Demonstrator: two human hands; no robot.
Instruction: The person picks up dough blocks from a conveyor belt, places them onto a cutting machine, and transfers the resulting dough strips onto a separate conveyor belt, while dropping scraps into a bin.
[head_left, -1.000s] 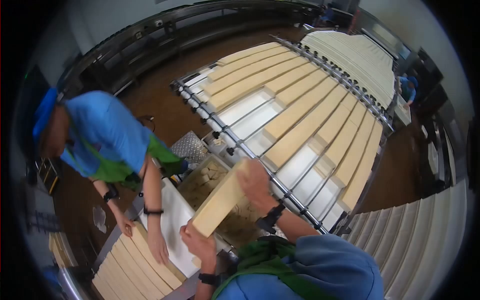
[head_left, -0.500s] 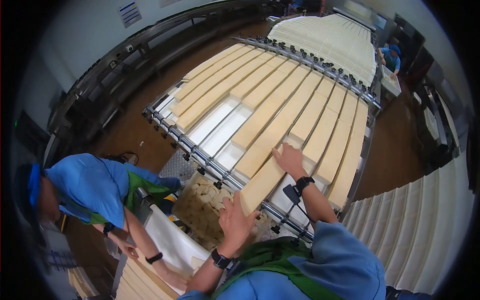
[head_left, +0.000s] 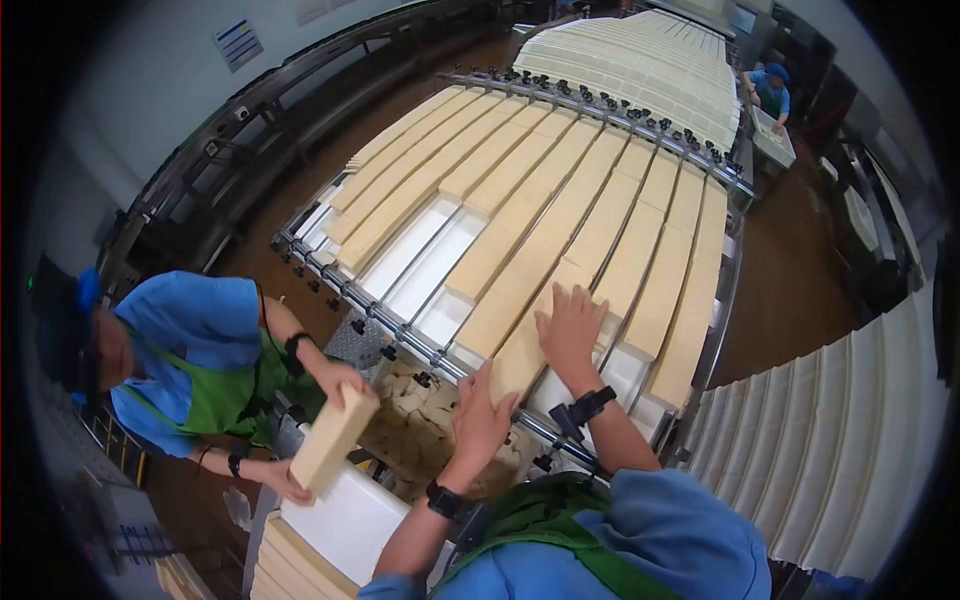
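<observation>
Long pale-yellow blocks (head_left: pixel 580 200) lie in rows between thin metal dividers on a white conveyor. One such block (head_left: pixel 521 362) lies in a lane at the near edge. My left hand (head_left: pixel 481 425) is at this block's near end, its fingers stretched up against it. My right hand (head_left: pixel 572 338) rests on top toward its far end, with fingers spread out and covering part of it. Neither hand is wrapped round the block. White belt (head_left: pixel 405 270) shows in lanes to the left.
A metal rail (head_left: pixel 385 322) with black knobs crosses the conveyor's near edge. Below it stands a bin of broken pieces (head_left: pixel 405 430). At left, a co-worker (head_left: pixel 215 370) holds a pale block (head_left: pixel 335 440) in both hands. White ridged sheeting (head_left: pixel 820 450) is at right; another person (head_left: pixel 770 95) stands farther back.
The block under my hands has slid forward and now lies in its lane. My right hand's fingers have spread flatter. The co-worker has lifted a block, and the view has shifted slightly.
</observation>
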